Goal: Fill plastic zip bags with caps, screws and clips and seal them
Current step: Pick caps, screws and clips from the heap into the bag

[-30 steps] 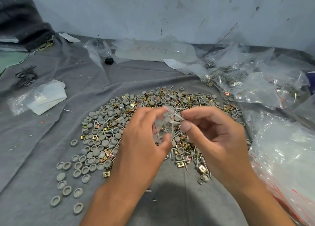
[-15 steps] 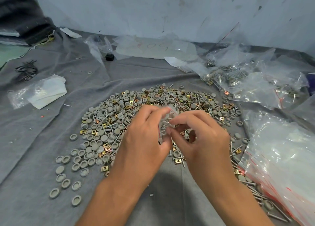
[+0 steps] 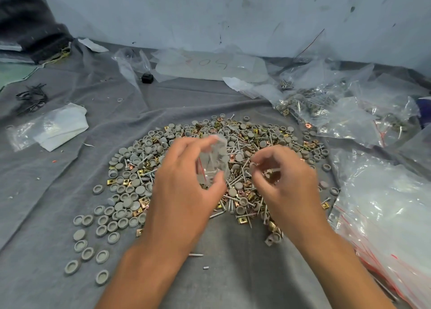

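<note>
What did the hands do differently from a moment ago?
The right hand let go of the small bag and moved away to the right, over the pile of caps, screws and clips; its fingers are curled around something small and blurred. The left hand still holds the bag, now alone. The pile, the grey cloth and the bags at the right stayed put.

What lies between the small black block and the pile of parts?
Head view: only bare grey cloth between the black block and the pile.

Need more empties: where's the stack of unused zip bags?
Head view, far right: the stack of zip bags lies on the grey cloth, right of the right hand.
</note>
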`<state>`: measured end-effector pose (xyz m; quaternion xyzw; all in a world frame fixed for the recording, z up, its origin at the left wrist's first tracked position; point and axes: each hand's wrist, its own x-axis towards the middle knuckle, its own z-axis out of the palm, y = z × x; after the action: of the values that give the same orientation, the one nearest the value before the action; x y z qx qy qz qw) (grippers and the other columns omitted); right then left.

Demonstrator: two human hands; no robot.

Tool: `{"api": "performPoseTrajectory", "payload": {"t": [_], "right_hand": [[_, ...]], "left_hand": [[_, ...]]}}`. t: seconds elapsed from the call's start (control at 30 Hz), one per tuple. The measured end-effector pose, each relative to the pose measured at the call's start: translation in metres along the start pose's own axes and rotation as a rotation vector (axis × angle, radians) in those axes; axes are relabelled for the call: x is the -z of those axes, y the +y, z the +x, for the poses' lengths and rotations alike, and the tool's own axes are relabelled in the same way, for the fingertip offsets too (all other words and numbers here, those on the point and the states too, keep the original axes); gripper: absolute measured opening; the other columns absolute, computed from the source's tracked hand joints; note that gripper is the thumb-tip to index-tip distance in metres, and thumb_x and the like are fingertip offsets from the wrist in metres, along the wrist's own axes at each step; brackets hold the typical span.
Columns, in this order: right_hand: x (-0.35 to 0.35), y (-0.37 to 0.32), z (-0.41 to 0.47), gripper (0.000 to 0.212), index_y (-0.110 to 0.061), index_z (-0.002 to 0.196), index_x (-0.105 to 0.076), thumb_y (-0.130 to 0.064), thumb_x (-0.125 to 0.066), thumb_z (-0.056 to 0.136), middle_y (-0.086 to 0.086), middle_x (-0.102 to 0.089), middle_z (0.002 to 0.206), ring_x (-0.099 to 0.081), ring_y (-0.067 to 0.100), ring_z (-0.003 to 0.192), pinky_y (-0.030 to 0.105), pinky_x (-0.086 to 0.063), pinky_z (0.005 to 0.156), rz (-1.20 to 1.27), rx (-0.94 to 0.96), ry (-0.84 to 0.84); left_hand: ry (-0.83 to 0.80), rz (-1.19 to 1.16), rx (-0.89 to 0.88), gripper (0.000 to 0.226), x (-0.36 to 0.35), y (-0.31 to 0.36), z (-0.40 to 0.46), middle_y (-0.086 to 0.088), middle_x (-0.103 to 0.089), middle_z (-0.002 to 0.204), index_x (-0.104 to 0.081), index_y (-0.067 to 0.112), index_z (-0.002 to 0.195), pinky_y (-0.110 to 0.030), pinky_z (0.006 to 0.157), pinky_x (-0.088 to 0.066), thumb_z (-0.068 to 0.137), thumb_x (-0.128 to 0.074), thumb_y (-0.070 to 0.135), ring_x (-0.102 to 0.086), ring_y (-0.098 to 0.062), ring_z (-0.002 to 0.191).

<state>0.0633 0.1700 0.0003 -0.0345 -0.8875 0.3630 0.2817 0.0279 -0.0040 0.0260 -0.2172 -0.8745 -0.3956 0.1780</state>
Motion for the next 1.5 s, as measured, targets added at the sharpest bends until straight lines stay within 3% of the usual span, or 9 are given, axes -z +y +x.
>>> {"api": "performPoseTrajectory", "payload": {"t": [0.1,0.17,0.3,0.53,0.87,1.03,1.2,1.4,1.5], "right_hand": [[-0.011,0.012,-0.006,0.019,-0.040,0.101,-0.062,-0.026,-0.072,0.092,-0.020,-0.059,0.098,-0.057,-0.003,0.090,0.017,-0.050,0.081,-0.180,-0.096,-0.345],[-0.019,0.013,-0.011,0.022,-0.039,0.116,-0.064,-0.037,-0.068,0.094,-0.016,-0.056,0.107,-0.055,0.006,0.099,0.030,-0.050,0.086,-0.315,-0.071,-0.476],[-0.024,0.004,-0.011,0.023,-0.040,0.118,-0.059,-0.043,-0.059,0.095,-0.015,-0.056,0.107,-0.047,0.014,0.105,0.030,-0.040,0.082,-0.458,0.026,-0.482],[-0.022,-0.009,-0.025,0.031,-0.039,0.124,-0.050,-0.051,-0.053,0.095,-0.013,-0.061,0.102,-0.050,0.017,0.101,0.036,-0.047,0.082,-0.533,0.042,-0.550],[-0.019,-0.008,-0.025,0.019,-0.036,0.114,-0.050,-0.029,-0.050,0.096,-0.011,-0.062,0.091,-0.053,0.017,0.092,0.034,-0.038,0.062,-0.488,-0.088,-0.488],[-0.005,-0.001,-0.013,0.012,-0.037,0.098,-0.061,-0.024,-0.060,0.098,-0.016,-0.066,0.081,-0.059,0.000,0.066,0.015,-0.043,0.055,0.022,-0.219,-0.364],[0.008,-0.019,-0.002,0.019,-0.034,0.105,-0.069,-0.021,-0.057,0.099,-0.017,-0.060,0.092,-0.059,0.009,0.086,0.013,-0.040,0.071,0.204,0.073,-0.026],[-0.007,-0.025,-0.007,0.012,-0.014,0.103,-0.070,-0.007,-0.069,0.094,-0.011,-0.061,0.096,-0.053,-0.002,0.088,0.010,-0.037,0.080,0.055,0.256,0.052],[-0.009,-0.022,-0.009,0.006,-0.012,0.098,-0.070,-0.013,-0.064,0.096,-0.004,-0.062,0.094,-0.055,0.008,0.087,0.016,-0.041,0.078,-0.052,0.295,0.075]], "left_hand": [[0.203,-0.074,-0.003,0.049,0.008,0.000,0.003,0.009,-0.058,0.109,-0.063,0.024,0.129,-0.007,0.077,-0.040,0.082,-0.077,0.017,-0.053,0.003,0.089],[0.177,-0.048,0.003,0.048,0.009,-0.003,0.004,0.008,-0.058,0.110,-0.064,0.023,0.127,-0.006,0.078,-0.039,0.082,-0.078,0.015,-0.053,0.003,0.090],[0.048,0.010,0.021,0.050,0.005,-0.005,0.004,0.006,-0.059,0.107,-0.065,0.023,0.130,-0.001,0.080,-0.035,0.081,-0.076,0.017,-0.053,0.002,0.086],[0.017,0.016,0.042,0.049,0.005,-0.004,0.004,0.011,-0.056,0.105,-0.063,0.023,0.131,0.000,0.081,-0.033,0.082,-0.072,0.024,-0.051,0.004,0.085],[-0.015,0.027,0.059,0.050,0.005,-0.002,0.002,0.015,-0.054,0.104,-0.060,0.025,0.134,-0.003,0.082,-0.036,0.085,-0.071,0.025,-0.052,-0.001,0.087],[-0.034,0.037,0.040,0.051,0.004,-0.003,0.002,0.014,-0.055,0.108,-0.060,0.024,0.133,-0.002,0.083,-0.035,0.083,-0.071,0.025,-0.051,0.004,0.089],[-0.104,0.033,-0.010,0.055,-0.002,-0.001,0.000,0.015,-0.053,0.111,-0.060,0.027,0.132,-0.002,0.082,-0.035,0.080,-0.078,0.022,-0.050,0.006,0.085],[-0.110,0.009,-0.050,0.054,-0.008,0.001,-0.001,0.012,-0.056,0.112,-0.063,0.023,0.129,-0.005,0.084,-0.037,0.078,-0.079,0.017,-0.048,0.009,0.083],[-0.100,0.005,-0.056,0.054,-0.008,0.001,-0.001,0.012,-0.056,0.111,-0.062,0.022,0.130,-0.003,0.084,-0.036,0.079,-0.080,0.017,-0.048,0.010,0.085]]}}
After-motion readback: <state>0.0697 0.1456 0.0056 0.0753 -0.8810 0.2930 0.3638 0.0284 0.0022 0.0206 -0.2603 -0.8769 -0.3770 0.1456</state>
